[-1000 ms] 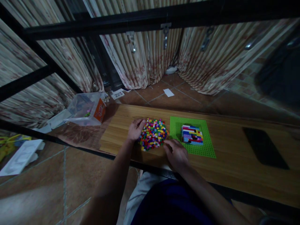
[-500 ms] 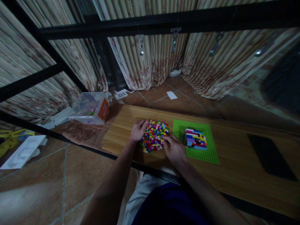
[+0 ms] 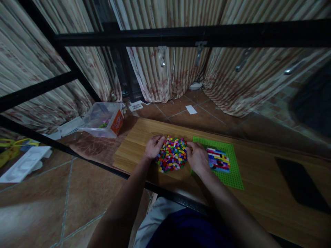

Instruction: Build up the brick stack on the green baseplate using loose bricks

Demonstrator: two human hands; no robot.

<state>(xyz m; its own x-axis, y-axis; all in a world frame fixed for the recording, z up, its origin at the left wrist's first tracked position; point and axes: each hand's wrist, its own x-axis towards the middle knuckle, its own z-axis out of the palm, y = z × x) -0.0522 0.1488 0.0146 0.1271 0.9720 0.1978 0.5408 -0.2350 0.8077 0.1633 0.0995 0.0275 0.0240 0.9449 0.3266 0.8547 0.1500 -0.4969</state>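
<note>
Striped, floral-patterned curtains (image 3: 152, 72) hanging behind black metal frame bars (image 3: 176, 38), hems reaching down to brown floor tiles (image 3: 51, 196) with pale grout lines. Wood-grain tabletop (image 3: 261, 179) running across below the curtains. Room looking dim; soft glare showing on the tiles at lower left. Dark window frame (image 3: 128, 75) standing between curtain panels.

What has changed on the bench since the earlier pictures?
The right hand has moved forward and rightward beside the brick pile, toward the green baseplate; whether it holds a brick, I can't tell. The left hand remains at the pile's left edge, the brick build on the baseplate.
</note>
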